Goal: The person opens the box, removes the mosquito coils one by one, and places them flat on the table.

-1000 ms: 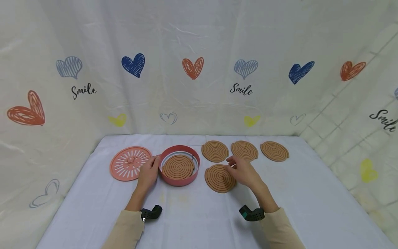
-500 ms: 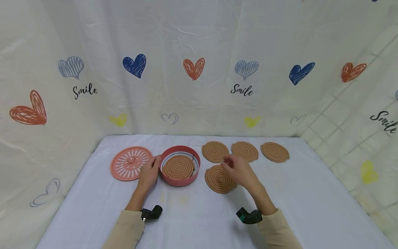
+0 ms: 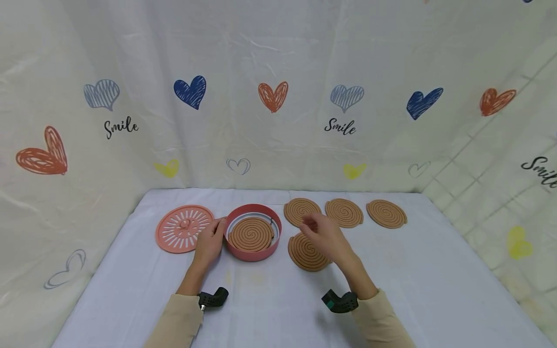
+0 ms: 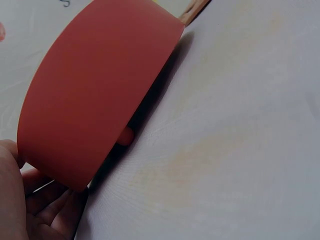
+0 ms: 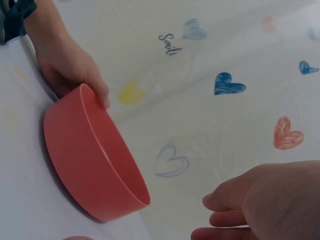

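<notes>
My left hand (image 3: 210, 241) grips the left side of a round red mosquito coil holder (image 3: 254, 257), fingers low along its wall and thumb near the rim. Inside lies a brown mosquito coil (image 3: 251, 234) over a pale inner surface. In the left wrist view a small round foot (image 4: 126, 136) shows under the holder's wall. My right hand (image 3: 326, 237) hovers over a single coil (image 3: 308, 258) just right of the holder, covering part of it. Its fingers are loosely bent with nothing between them, as the right wrist view also shows.
A pink slotted lid (image 3: 167, 241) with a small knob lies left of the holder. Along the back right are three more coils: one (image 3: 298, 209) near the holder, another (image 3: 344, 213) beside it, and a third (image 3: 386, 214) farthest right. A printed curtain (image 3: 304, 145) hangs behind the table.
My right hand has moved left and slightly up over the near coil, toward the holder. The left hand keeps its grip, and the holder stays in place.
</notes>
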The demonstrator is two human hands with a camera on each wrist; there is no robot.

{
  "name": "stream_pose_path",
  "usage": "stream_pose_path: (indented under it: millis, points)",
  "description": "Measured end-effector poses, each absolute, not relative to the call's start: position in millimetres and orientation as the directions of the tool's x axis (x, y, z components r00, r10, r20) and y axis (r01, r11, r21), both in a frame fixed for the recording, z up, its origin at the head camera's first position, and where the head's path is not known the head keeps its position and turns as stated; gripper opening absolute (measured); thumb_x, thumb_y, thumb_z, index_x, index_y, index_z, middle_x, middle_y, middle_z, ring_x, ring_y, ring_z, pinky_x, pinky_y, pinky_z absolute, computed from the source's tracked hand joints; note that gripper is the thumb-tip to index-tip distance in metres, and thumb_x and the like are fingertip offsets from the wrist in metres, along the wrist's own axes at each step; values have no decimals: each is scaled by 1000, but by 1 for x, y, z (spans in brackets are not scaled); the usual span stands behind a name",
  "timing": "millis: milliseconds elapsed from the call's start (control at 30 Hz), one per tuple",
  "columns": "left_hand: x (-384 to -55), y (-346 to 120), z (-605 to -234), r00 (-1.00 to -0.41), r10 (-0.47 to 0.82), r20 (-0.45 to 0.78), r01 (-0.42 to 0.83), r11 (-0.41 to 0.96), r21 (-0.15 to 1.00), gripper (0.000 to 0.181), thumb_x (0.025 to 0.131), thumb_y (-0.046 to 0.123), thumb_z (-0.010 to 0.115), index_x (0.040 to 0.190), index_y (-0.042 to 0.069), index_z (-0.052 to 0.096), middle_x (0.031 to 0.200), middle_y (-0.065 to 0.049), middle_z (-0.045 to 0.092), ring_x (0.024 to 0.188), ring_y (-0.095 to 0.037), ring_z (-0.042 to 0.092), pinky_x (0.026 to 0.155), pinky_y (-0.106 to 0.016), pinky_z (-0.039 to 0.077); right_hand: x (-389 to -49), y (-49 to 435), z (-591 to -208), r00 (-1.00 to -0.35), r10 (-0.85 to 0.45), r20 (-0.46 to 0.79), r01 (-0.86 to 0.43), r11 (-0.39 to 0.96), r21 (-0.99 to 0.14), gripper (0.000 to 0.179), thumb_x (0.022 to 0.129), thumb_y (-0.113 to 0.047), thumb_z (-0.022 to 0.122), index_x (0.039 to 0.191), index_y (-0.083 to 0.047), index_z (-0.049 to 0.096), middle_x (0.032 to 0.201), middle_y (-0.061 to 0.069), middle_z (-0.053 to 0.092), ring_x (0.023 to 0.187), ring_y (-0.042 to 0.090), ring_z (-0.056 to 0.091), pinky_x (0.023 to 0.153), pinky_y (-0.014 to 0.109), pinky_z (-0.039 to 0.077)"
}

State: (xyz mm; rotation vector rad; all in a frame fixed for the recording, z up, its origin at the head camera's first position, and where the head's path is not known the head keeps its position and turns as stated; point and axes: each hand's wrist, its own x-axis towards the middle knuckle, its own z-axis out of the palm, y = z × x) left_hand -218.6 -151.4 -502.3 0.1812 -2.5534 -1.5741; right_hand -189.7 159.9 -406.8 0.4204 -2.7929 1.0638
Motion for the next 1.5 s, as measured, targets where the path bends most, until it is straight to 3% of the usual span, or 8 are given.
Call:
stream_pose_path:
  millis: [467,1500]
  points:
    - [-218,-151,-504,-983,-177,55,-32,455,890,55,105,52,39,139,13,59,140,-11,62,135,-29,55,111,-50,45,-188,155,-406,-952,-222,212,-307,706,-638,27,98,-22,64,120,-6,67,103,6,72,94,19,68,86,38,60]
    - [-218,-152,-505,-984,-162,68,-15,463,886,60,104,57,37,140,14,58,140,-10,62,136,-29,54,112,-50,45,-182,170,-404,-933,-209,295,-351,713,-607,28,95,-15,67,119,-1,67,104,10,72,95,22,68,87,44,60]
